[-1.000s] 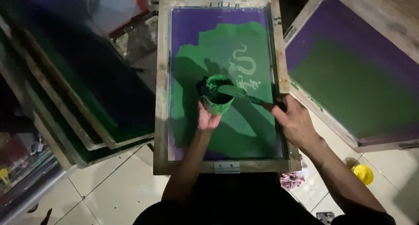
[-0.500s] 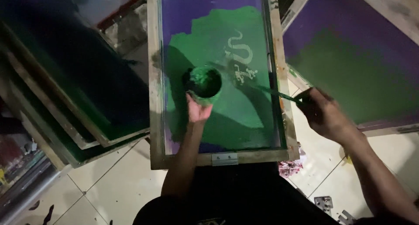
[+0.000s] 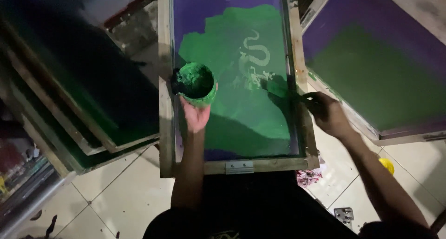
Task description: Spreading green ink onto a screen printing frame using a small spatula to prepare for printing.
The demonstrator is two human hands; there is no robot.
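A wooden-framed printing screen (image 3: pixel 165 127) lies flat in front of me, its purple mesh mostly coated green around a pale snake-shaped design (image 3: pixel 254 53). My left hand (image 3: pixel 196 113) holds a green-smeared ink cup (image 3: pixel 196 83) at the screen's left side. My right hand (image 3: pixel 326 113) is over the screen's right rail, gripping a green-coated spatula (image 3: pixel 278 89) whose blade rests on the mesh beside the design.
Another purple and green screen (image 3: pixel 371 67) leans at the right. Several dark framed screens (image 3: pixel 83 109) are stacked at the left. On the tiled floor lie a yellow lid (image 3: pixel 386 165), a stained rag (image 3: pixel 309 176) and a small metal bracket (image 3: pixel 344 215).
The cup has moved from the screen's middle to its left edge. My right hand drew out to the right rail, the spatula leaving the cup and now lying on the mesh.
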